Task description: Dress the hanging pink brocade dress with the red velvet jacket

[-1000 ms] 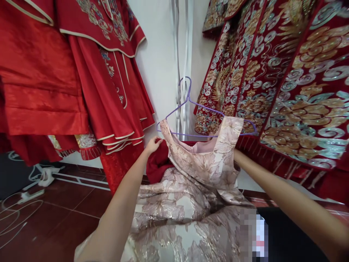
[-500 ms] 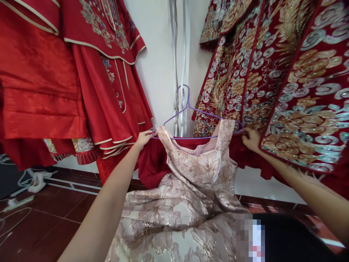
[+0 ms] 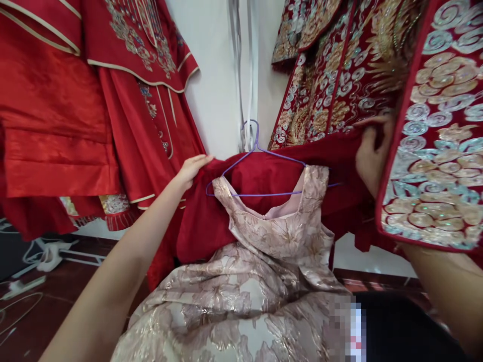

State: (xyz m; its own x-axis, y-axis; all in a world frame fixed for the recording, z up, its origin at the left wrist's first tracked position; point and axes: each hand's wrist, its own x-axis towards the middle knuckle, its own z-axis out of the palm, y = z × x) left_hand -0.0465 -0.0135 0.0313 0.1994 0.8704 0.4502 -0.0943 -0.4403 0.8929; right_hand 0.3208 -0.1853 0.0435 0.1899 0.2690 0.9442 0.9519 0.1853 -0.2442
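- The dress (image 3: 279,239) lies from the centre to the bottom of the frame; its fabric is shiny, pale pink and cream, with flowers in metallic thread.
- Its two wide straps are on the hanger (image 3: 257,137), which is thin, purple and triangular.
- Behind them, the red cloth (image 3: 249,173), matte and soft, is stretched sideways.
- The left hand (image 3: 193,170), left of centre, has its fingers together, clamped on the cloth's edge.
- The right hand (image 3: 372,158), right of centre, pinches the other side; a stiff embroidered panel (image 3: 441,151) hides its wrist.
- Smooth red garments (image 3: 56,115) hang at upper left.
- The wall (image 3: 211,110) is white; the floor (image 3: 68,322), lower left, is dark red.
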